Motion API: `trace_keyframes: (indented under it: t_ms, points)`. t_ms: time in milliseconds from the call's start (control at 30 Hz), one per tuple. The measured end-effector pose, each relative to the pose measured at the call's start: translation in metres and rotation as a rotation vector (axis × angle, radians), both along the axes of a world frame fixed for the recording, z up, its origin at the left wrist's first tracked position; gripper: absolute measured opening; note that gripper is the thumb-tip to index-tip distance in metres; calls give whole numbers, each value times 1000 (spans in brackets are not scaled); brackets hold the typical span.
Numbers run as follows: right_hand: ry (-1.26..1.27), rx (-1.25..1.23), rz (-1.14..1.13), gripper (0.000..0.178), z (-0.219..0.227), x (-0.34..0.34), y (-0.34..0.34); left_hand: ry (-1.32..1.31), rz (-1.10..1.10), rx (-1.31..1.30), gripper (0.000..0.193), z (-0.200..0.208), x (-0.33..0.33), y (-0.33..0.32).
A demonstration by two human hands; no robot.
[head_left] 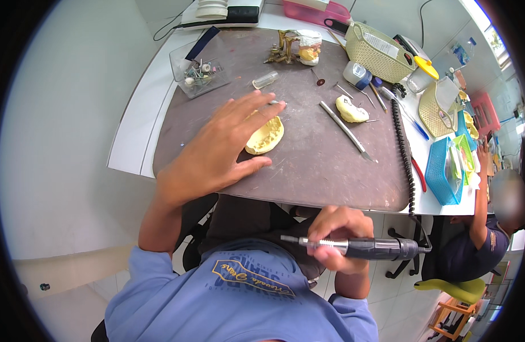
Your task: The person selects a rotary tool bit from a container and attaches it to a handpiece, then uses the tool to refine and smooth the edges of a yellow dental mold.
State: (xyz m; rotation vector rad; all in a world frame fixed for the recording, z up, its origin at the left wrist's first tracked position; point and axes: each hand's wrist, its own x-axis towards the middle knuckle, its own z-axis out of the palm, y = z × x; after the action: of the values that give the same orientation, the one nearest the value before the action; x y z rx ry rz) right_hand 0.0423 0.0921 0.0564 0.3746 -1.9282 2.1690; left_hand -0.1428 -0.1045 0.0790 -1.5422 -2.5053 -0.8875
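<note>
A pale yellow dental cast (266,135), shaped like a horseshoe of teeth, lies on a grey-brown work mat (308,171), partly under the fingertips of the left hand (222,148). That hand is spread flat and relaxed, fingers fanned wide and gripping nothing; the upper fingers reach over the cast's far edge, and the thumb rests on the mat just below it. Bare mat stretches from the thumb to the mat's near edge, and more open mat lies to the right of the fingertips, before a long metal spatula (347,130) that lies at a slant. Beyond the spatula sits a second yellow cast (352,109).

Ahead of the fingertips lie a small clear vial (265,80) and, further off, a brass-coloured articulator holding a cast (296,47). To the upper left of the fingers stands a clear plastic box of small burs (198,69) at the mat's corner.

The mat covers a white table (131,131), whose left edge drops to open floor. The table's right side is crowded: woven cream baskets (379,52), a blue basket (443,171) and a black coiled cord (404,154) running along the mat's right edge.

Below the table's near edge, over the lap, the right hand (339,242) is clenched around a grey and black motor handpiece (359,247), held level with its thin tip pointing left.

Another person (490,222) sits at the right, one arm raised to the table.
</note>
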Motion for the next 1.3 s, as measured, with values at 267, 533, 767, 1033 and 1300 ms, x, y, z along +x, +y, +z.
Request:
trace_keyframes:
  t_ms: [267,533,767,1033,1300]
  points:
    - [32,81,-246,22,-9,-31,-3,-141,-73,4,70,-3,-15,2]
    - [326,260,-436,33,-16,-55,-8,-623,-16,429,68,-16,17,9]
    - [526,232,-441,28,-26,-64,-18,-1035,-29,673,87,-28,34,14]
    - [499,268,-431,30,-26,-57,-19,-959,44,823,85,-33,38,12]
    - [462,324,-423,34,-23,-55,-20,-823,-53,729,102,-36,35,8]
